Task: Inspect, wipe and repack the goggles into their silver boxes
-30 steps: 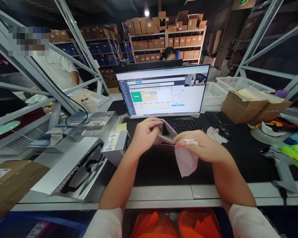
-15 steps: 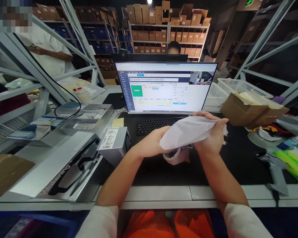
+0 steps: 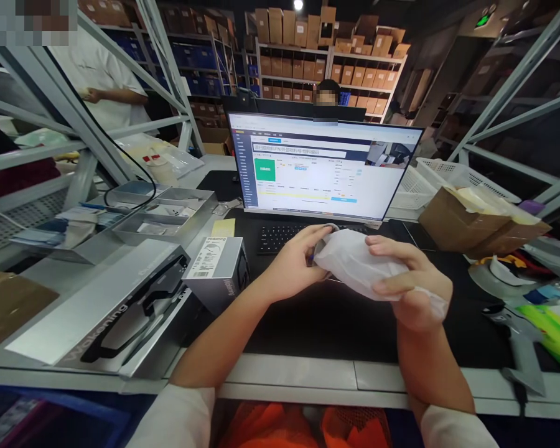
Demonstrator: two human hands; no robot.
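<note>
Both my hands hold a soft white bag [image 3: 359, 264] above the black desk mat [image 3: 326, 323], just in front of the keyboard [image 3: 284, 235]. My left hand [image 3: 298, 261] pinches the bag's left end, where a dark rim shows. My right hand [image 3: 413, 283] wraps round the bag's right end, thumb on top. What is inside the bag is hidden.
A monitor [image 3: 322, 165] stands behind the keyboard. A grey boxed product [image 3: 219, 270] and a large grey box [image 3: 116, 308] lie to the left, by metal trays [image 3: 168, 214]. Open cardboard boxes [image 3: 471, 218], a white basket [image 3: 452, 171] and a scanner [image 3: 518, 339] sit right. Two other people stand behind.
The bag has come down from a raised, spread position to a bundle held lower between both hands. My left hand moved up to its left end. The camera tilted slightly.
</note>
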